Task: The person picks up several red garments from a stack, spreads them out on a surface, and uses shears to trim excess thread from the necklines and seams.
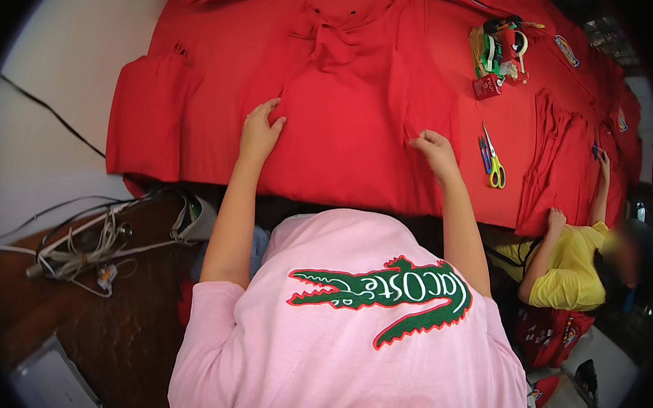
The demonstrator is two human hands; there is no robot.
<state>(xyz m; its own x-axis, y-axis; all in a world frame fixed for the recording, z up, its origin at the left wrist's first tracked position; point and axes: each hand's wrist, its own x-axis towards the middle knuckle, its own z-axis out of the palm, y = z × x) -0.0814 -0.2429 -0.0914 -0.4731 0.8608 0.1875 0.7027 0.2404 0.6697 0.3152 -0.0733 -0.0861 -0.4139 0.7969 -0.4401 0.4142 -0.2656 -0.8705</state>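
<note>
A red shirt [344, 128] lies spread on the red-covered table in front of me, its neckline at the far end and its near edge by the table's front. On its left side rests my left hand [260, 133], open, with thumb and fingers apart at the cloth. At the right side, my right hand [437, 154] pinches the shirt's edge between thumb and fingers. Right of that hand lie yellow-handled scissors [494, 164], with small blue thread snips [484, 155] next to them.
A folded red garment [146, 121] lies at the left. A box of tapes and tools [500, 51] stands at the back right. A co-worker in yellow [570, 271] handles red cloth [555, 160] at the right. Tangled cables [90, 245] hang at the lower left.
</note>
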